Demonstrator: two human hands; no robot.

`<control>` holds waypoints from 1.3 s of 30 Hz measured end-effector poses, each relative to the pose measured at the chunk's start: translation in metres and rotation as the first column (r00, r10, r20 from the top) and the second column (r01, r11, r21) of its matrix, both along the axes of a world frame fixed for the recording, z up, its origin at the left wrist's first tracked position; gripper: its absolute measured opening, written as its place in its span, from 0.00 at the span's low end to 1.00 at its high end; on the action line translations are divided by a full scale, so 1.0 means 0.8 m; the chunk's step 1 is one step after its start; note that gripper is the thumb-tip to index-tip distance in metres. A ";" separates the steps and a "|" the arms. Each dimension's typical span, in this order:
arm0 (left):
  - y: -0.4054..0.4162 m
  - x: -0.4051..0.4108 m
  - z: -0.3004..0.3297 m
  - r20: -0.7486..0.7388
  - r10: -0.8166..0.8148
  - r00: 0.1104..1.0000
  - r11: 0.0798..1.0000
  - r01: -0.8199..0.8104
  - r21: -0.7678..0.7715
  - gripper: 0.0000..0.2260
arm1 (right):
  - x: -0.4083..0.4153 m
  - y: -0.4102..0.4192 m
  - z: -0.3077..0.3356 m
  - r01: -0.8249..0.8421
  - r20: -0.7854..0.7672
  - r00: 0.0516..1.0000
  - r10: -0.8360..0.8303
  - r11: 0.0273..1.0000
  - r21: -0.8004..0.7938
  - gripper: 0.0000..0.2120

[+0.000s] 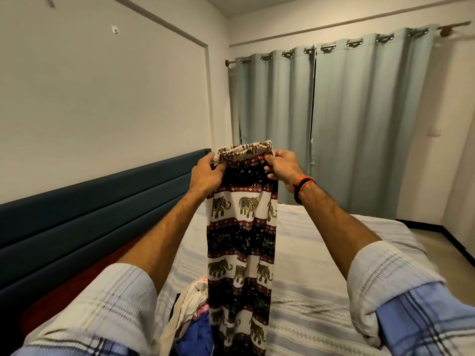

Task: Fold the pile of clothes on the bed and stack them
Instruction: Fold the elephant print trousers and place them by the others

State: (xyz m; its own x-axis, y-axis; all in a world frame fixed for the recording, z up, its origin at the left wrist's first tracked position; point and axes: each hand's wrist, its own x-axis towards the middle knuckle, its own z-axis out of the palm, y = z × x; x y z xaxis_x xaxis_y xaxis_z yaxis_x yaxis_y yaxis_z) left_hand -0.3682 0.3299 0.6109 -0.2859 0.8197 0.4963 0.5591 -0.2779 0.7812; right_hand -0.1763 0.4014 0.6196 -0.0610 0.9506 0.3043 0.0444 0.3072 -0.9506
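Dark blue headboard (102,201) along the left wall, red pillow (77,283) below it. Left hand (205,176) raised, grip clamped on left end of the waistband of the elephant-print trousers (241,240). Trousers held up in the air, hanging straight down in a narrow strip, lower end reaching the pile of clothes (195,319) on the bed (321,291) – cream, pink and blue items, unfolded. Right hand (282,167) level with the left, grip pinched on right end of waistband, orange and black bands on the wrist. Grey-green curtains (334,119) drawn shut behind, far right
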 end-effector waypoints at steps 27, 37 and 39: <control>-0.006 0.037 0.005 -0.019 0.012 1.000 0.998 -0.013 -0.068 0.10 | 0.035 -0.018 0.004 0.083 0.043 0.995 -0.085 0.995 0.058 0.07; -0.002 0.051 -0.003 -0.021 0.015 1.000 0.997 -0.017 -0.075 0.11 | 0.050 -0.024 -0.005 0.055 0.009 0.998 -0.055 0.998 -0.012 0.06; 0.000 0.053 -0.011 -0.007 0.003 1.000 0.993 -0.004 -0.120 0.10 | 0.055 -0.022 -0.013 0.056 0.063 0.997 -0.053 0.997 -0.048 0.06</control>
